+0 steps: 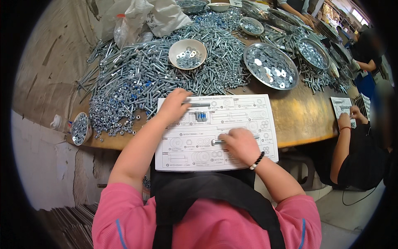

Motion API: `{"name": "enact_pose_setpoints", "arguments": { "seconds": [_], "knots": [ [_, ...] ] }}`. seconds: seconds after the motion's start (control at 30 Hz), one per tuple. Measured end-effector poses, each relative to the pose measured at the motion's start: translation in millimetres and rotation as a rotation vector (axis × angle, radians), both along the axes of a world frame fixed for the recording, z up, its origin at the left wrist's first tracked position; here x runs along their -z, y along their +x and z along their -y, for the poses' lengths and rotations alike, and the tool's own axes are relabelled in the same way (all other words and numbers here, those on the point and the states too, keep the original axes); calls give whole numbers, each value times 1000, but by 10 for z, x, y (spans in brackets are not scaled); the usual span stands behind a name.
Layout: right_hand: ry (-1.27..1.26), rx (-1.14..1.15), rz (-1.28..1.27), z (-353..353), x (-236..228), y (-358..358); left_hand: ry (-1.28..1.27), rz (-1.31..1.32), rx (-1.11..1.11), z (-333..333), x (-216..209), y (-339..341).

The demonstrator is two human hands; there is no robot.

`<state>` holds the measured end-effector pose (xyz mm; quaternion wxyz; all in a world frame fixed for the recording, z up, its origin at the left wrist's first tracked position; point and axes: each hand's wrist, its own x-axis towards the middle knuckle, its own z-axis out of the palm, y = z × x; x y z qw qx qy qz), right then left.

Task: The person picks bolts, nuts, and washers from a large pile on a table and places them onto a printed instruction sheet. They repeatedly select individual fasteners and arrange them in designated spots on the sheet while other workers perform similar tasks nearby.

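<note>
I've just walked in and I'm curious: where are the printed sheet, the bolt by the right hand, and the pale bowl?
Printed sheet (192,151), head view: paper, lower middle part.
Bolt (218,142), head view: shank, near its head.
Pale bowl (186,44), head view: inner wall, far side.

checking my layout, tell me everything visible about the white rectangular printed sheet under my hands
The white rectangular printed sheet looks like paper or card, with rows of black hardware drawings. It lies roughly flat, near edge overhanging the brown table. Small blue-banded silvery cylinders and a silvery metal bolt lie over it; the left hand and right hand partly cover it.
</note>
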<state>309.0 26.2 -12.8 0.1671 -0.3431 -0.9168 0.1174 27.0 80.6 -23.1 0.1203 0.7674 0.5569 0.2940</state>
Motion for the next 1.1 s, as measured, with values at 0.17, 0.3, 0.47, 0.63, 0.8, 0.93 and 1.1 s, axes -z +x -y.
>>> {"name": "enact_pose_setpoints", "arguments": {
  "seconds": [0.17,0.3,0.47,0.63,0.8,0.93,1.1],
  "knots": [
    [-188,365,-170,-136,-132,674,-270,186,-87,451,-299,296],
    [-175,409,-135,-85,-62,902,-297,24,172,825,-221,713],
    [-160,404,-129,-52,32,906,-254,-74,229,812,12,802],
    [-167,424,-148,-47,54,895,-238,-26,256,798,-1,793],
    [-335,466,-287,-71,22,944,-143,70,-46,621,-197,430],
    [-331,512,-330,-65,-31,950,113,-147,-264,375,-181,-180],
    [-295,464,-324,-122,-24,890,-43,-181,-232,327,-10,-465]
  ]
}}
